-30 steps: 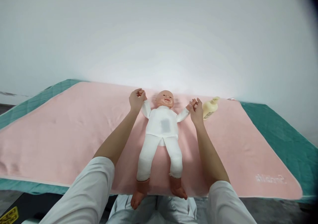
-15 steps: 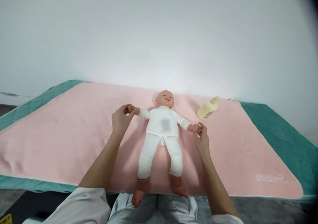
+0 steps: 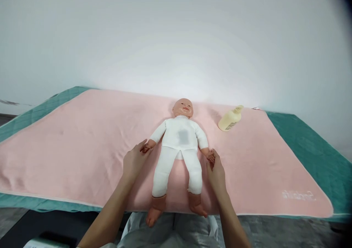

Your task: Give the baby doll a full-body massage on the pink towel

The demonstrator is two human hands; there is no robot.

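A baby doll in a white cloth body lies on its back, head toward the wall, feet hanging over the near edge of the pink mat. My left hand is closed around the doll's hand on the left side. On the other side, my right hand grips the doll's other hand. Both doll arms slope downward beside its body. A grey patch marks the chest of its white top.
Under the doll spreads a pink mat over a green quilted cover. A pale yellow pump bottle stands to the right of the doll. Behind rises a white wall. Something dark sits below the table edge at lower left.
Both my hands have moved down toward me, bringing the doll's arms from spread outward to lower beside its body. The doll's torso and the bottle have stayed in place.
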